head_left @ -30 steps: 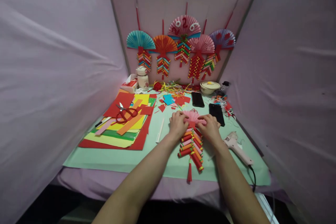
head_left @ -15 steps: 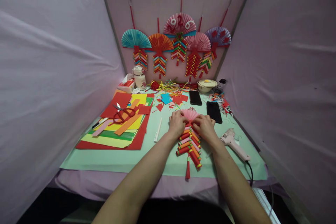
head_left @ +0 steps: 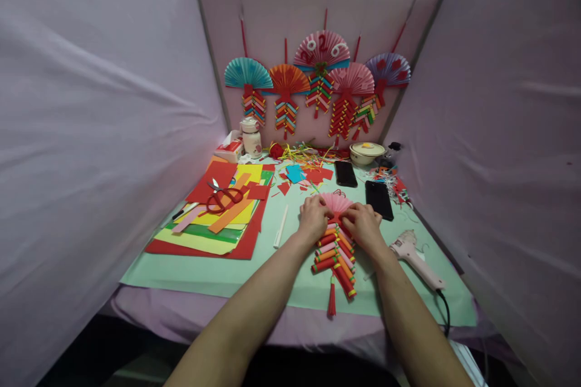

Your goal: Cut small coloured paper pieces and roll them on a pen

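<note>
Across the mint-green desk (head_left: 204, 275), a pink pleated-paper fan (head_left: 336, 201) lies just above joined rows of red, orange and pink paper tubes (head_left: 334, 249). The left hand (head_left: 314, 217) and right hand (head_left: 364, 222) each pinch one side of it, apparently seating it squarely; the next move calls for even pressure. A pale plastic glue gun (head_left: 417, 260) and flat black phone (head_left: 379, 199) crowd the right side.

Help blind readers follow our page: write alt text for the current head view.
The left hand and right hand touch a pink paper fan with firecracker rolls on a green table. Scissors on paper lie left, a glue gun right; five fans hang behind.
</note>
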Demonstrator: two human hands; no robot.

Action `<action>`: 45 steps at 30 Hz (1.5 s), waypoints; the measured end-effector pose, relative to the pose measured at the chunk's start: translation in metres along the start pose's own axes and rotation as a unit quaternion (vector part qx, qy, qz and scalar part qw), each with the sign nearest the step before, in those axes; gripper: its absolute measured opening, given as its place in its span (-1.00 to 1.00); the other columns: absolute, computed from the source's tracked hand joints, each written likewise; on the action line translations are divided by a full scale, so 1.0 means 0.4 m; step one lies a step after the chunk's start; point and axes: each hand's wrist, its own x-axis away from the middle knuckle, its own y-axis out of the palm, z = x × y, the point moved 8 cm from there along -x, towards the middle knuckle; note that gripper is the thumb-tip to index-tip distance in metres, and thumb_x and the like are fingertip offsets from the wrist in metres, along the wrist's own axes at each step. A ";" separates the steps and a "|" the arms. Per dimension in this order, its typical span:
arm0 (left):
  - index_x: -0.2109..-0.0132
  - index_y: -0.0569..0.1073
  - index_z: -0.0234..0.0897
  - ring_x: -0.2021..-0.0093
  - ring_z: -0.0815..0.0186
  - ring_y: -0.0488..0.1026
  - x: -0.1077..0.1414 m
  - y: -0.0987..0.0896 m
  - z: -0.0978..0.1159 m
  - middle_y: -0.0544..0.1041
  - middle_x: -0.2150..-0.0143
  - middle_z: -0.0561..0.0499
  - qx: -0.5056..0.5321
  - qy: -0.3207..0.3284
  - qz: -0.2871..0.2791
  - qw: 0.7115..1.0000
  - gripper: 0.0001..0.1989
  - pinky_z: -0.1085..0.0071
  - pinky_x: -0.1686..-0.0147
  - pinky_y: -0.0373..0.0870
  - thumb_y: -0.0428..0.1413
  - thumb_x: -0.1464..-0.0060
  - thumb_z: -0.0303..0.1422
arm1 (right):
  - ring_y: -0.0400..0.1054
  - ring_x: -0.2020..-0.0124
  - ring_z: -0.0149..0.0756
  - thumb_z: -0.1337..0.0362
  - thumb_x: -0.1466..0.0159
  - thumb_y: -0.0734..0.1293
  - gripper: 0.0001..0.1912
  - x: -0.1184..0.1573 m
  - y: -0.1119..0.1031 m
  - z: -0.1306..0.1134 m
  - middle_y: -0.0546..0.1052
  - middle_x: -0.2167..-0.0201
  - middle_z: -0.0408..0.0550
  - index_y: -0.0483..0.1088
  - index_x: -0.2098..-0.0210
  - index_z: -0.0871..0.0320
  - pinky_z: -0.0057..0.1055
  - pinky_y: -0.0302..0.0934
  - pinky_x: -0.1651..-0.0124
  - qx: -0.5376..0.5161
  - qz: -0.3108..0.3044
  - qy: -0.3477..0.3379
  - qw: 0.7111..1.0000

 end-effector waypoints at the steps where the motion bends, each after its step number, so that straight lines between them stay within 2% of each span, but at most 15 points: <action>1: 0.27 0.63 -0.06 -0.10 0.18 0.22 0.002 -0.002 0.002 0.42 -0.02 0.01 0.000 -0.001 -0.001 1.000 -0.74 0.21 -0.04 0.17 0.05 -0.15 -0.44 | 0.22 0.10 -0.14 0.29 -0.25 0.31 -0.81 0.000 -0.001 -0.001 0.54 0.20 -0.07 0.60 0.37 0.01 -0.24 -0.16 0.20 -0.001 -0.001 0.001 1.000; 14: 0.25 0.62 -0.04 -0.09 0.17 0.26 0.010 0.002 0.004 0.45 0.00 0.02 -0.005 -0.010 -0.014 1.000 -0.76 0.20 -0.09 0.22 0.06 -0.13 -0.41 | 0.23 0.11 -0.11 0.27 -0.27 0.29 -0.78 0.002 0.000 -0.002 0.52 0.19 -0.03 0.61 0.35 0.02 -0.24 -0.11 0.22 0.022 -0.013 0.007 1.000; 17: 0.11 0.57 -0.06 -0.11 0.19 0.26 0.019 -0.020 0.012 0.43 -0.04 0.00 -0.010 -0.022 -0.004 1.000 -0.71 0.24 -0.09 0.24 0.02 -0.14 -0.43 | 0.25 0.08 -0.09 0.24 -0.28 0.28 -0.78 0.004 -0.014 -0.009 0.52 0.15 -0.01 0.60 0.31 0.04 -0.23 -0.07 0.19 0.025 -0.002 0.011 1.000; 19: 0.01 0.52 -0.08 -0.11 0.20 0.26 0.032 -0.048 0.010 0.41 -0.05 -0.02 -0.018 -0.032 0.001 0.999 -0.67 0.27 -0.07 0.25 -0.02 -0.15 -0.44 | 0.27 0.06 -0.06 0.21 -0.28 0.28 -0.77 0.012 -0.022 -0.020 0.51 0.11 0.00 0.58 0.21 0.05 -0.22 -0.04 0.16 0.033 -0.001 0.016 0.999; 21: -0.02 0.47 -0.12 -0.11 0.19 0.27 0.052 -0.082 -0.005 0.41 -0.05 -0.05 -0.031 -0.042 -0.001 0.999 -0.66 0.28 -0.07 0.25 -0.01 -0.13 -0.43 | 0.27 0.03 -0.03 0.16 -0.28 0.28 -0.71 0.030 -0.021 -0.041 0.49 0.05 0.03 0.52 0.07 0.05 -0.19 0.00 0.12 0.043 -0.016 0.010 0.999; 24: -0.03 0.41 -0.20 -0.12 0.10 0.26 0.089 -0.137 -0.061 0.39 -0.05 -0.13 -0.068 -0.068 -0.009 0.995 -0.67 0.20 -0.08 0.23 0.03 -0.09 -0.40 | 0.23 -0.08 0.05 0.04 -0.23 0.32 -0.51 0.074 0.001 -0.094 0.42 -0.08 0.07 0.39 -0.13 0.02 -0.11 0.02 0.01 0.044 -0.066 -0.032 0.996; 28: -0.04 0.35 -0.29 -0.13 0.00 0.26 0.138 -0.189 -0.144 0.36 -0.07 -0.23 -0.116 -0.110 -0.022 0.987 -0.63 0.11 -0.09 0.21 0.08 -0.07 -0.34 | 0.18 -0.15 0.12 0.00 -0.15 0.38 -0.38 0.123 0.034 -0.138 0.33 -0.18 0.11 0.33 -0.17 -0.03 -0.02 0.02 -0.05 0.043 -0.122 -0.071 0.989; 31: -0.05 0.34 -0.28 -0.11 0.02 0.31 0.158 -0.193 -0.176 0.39 -0.06 -0.23 -0.132 -0.130 -0.040 0.982 -0.63 0.16 -0.06 0.25 0.08 -0.06 -0.36 | 0.19 -0.14 0.13 0.02 -0.13 0.39 -0.40 0.117 0.048 -0.124 0.36 -0.16 0.09 0.35 -0.16 -0.08 -0.02 0.05 -0.01 0.059 -0.137 -0.072 0.986; 34: -0.04 0.34 -0.30 -0.04 0.07 0.39 0.161 -0.181 -0.188 0.44 -0.02 -0.24 -0.130 -0.137 -0.055 0.980 -0.65 0.22 -0.02 0.28 0.00 -0.08 -0.49 | 0.23 -0.11 0.15 0.03 -0.09 0.41 -0.45 0.090 0.062 -0.086 0.42 -0.09 0.07 0.42 -0.09 -0.10 -0.01 0.09 0.02 0.093 -0.155 -0.063 0.982; 38: -0.04 0.33 -0.32 0.04 0.11 0.45 0.158 -0.171 -0.202 0.47 0.02 -0.25 -0.108 -0.144 -0.061 0.982 -0.59 0.26 0.06 0.32 -0.10 -0.06 -0.63 | 0.26 -0.08 0.18 -0.01 -0.06 0.42 -0.43 0.065 0.057 -0.070 0.45 -0.06 0.07 0.44 -0.06 -0.07 0.03 0.12 0.04 0.116 -0.124 -0.070 0.983; 42: -0.01 0.34 -0.30 0.05 0.13 0.46 0.162 -0.185 -0.209 0.49 0.04 -0.21 -0.069 -0.141 -0.039 0.987 -0.65 0.29 0.09 0.33 -0.07 -0.08 -0.60 | 0.31 -0.07 0.12 -0.01 -0.16 0.33 -0.55 0.064 0.032 -0.145 0.49 -0.02 0.07 0.45 -0.01 -0.03 0.00 0.13 0.02 0.063 -0.059 -0.099 0.991; 45: -0.05 0.30 -0.28 0.04 0.19 0.46 0.167 -0.201 -0.201 0.50 0.01 -0.16 -0.035 -0.128 -0.006 0.991 -0.69 0.35 0.08 0.34 -0.03 -0.14 -0.48 | 0.38 0.01 0.01 0.00 -0.26 0.24 -0.62 0.070 0.023 -0.239 0.54 0.07 0.05 0.45 0.04 0.02 -0.09 0.19 0.03 -0.036 -0.055 -0.129 0.989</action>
